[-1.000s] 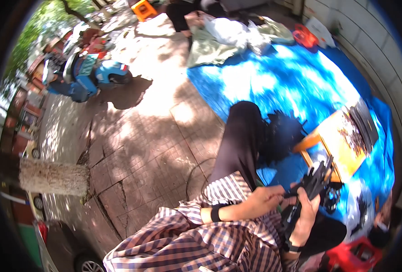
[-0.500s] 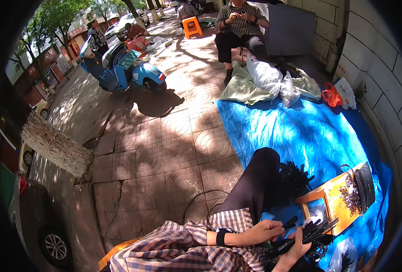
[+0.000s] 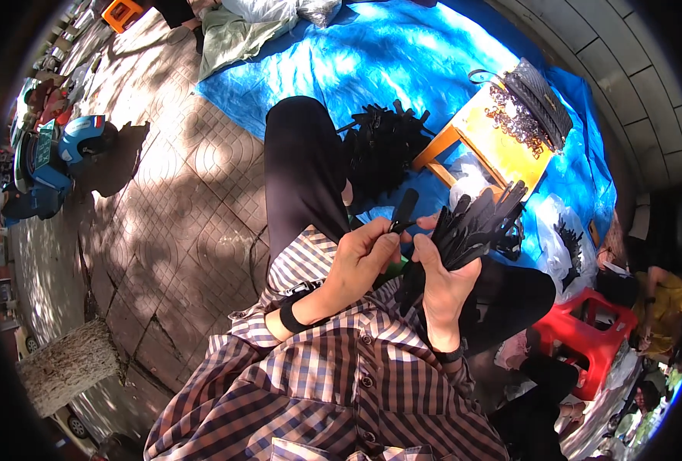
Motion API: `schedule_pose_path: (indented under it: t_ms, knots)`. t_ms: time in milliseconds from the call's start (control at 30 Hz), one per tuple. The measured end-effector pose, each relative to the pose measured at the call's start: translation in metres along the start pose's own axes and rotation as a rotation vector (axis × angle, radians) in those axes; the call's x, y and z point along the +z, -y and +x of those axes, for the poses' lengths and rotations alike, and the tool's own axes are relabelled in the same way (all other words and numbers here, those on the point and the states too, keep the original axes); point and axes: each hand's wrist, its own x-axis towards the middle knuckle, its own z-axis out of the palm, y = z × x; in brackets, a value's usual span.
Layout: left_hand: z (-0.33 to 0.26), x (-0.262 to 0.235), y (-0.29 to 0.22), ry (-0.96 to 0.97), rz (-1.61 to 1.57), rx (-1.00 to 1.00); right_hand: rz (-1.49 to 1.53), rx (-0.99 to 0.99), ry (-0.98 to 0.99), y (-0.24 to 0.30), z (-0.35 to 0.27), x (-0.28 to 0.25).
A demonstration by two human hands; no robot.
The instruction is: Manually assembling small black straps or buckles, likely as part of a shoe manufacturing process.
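Note:
In front of my lap, my left hand (image 3: 365, 257) pinches one short black strap (image 3: 406, 207) between thumb and fingers. My right hand (image 3: 442, 288) is closed around a thick bundle of similar black straps (image 3: 479, 223), their ends fanning out. The two hands are close together, and the single strap stands beside the bundle. Beyond my knee lies a heap of black straps (image 3: 387, 142). An orange wooden stool (image 3: 475, 138) carries many small shiny metal pieces (image 3: 510, 111), perhaps buckles or rings, and a black textured bag or pouch (image 3: 541, 104).
A blue tarp (image 3: 318, 73) covers the ground ahead, with a green sack (image 3: 241, 34) at its far edge. A clear plastic bag (image 3: 552, 230) with black pieces sits at right, near a red plastic stool (image 3: 587, 334). A person in yellow (image 3: 660, 307) is far right.
My view has swung down and to the right, so the hands appear nearer the middle. The left hand still pinches a strap and the right still grips the bundle.

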Motion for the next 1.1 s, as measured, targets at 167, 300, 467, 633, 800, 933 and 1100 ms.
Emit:
schedule_pose_path:
  t_ms: [167,300,467,633,800,933,1100]
  knots:
    - [-0.010,0.004,0.006,-0.010,0.141,0.029,0.021,0.000,0.042,-0.011,-0.005,-0.008]
    - [-0.014,0.010,0.016,-0.093,0.167,0.128,0.197,0.197,0.129,-0.004,-0.006,-0.016]
    - [-0.014,0.014,0.013,-0.136,0.185,0.144,0.044,0.209,0.124,0.009,-0.009,-0.011]
    - [-0.015,0.016,0.011,-0.183,0.270,0.143,-0.050,0.315,0.253,0.006,0.000,-0.020]
    - [-0.015,0.019,0.005,-0.162,0.375,0.249,0.088,0.414,0.355,0.000,0.011,-0.028]
    - [-0.012,0.017,0.005,-0.133,0.446,0.320,0.051,0.431,0.426,-0.006,0.018,-0.035]
    - [-0.008,0.014,0.001,-0.101,0.361,0.201,0.025,0.378,0.325,-0.009,0.012,-0.030]
